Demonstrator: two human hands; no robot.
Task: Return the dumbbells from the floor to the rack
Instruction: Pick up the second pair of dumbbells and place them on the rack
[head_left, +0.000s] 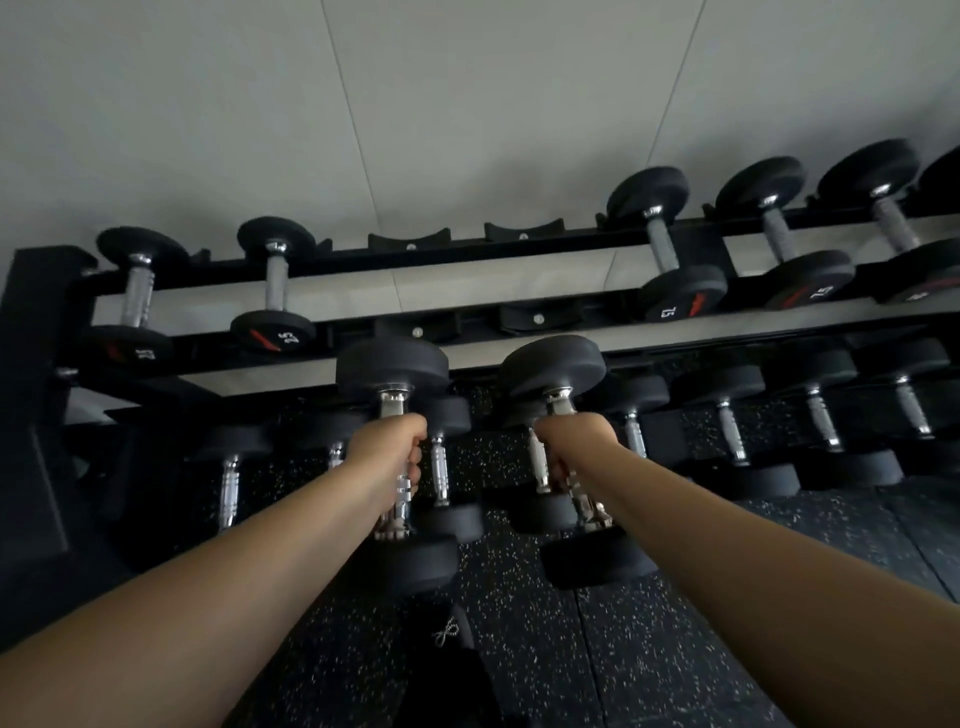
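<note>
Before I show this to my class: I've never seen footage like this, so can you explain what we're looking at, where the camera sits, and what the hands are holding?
There is one picture, from a camera worn on a person's head, looking forward and down along both bare arms. The left hand grips the metal handle of one black dumbbell, and the right hand grips a second dumbbell. Both are held up in front of a black rack against a pale wall. Its top shelf carries other dumbbells, with two empty cradles in the middle, just above the hands. More dumbbells sit on a lower shelf, above a speckled floor.
</note>
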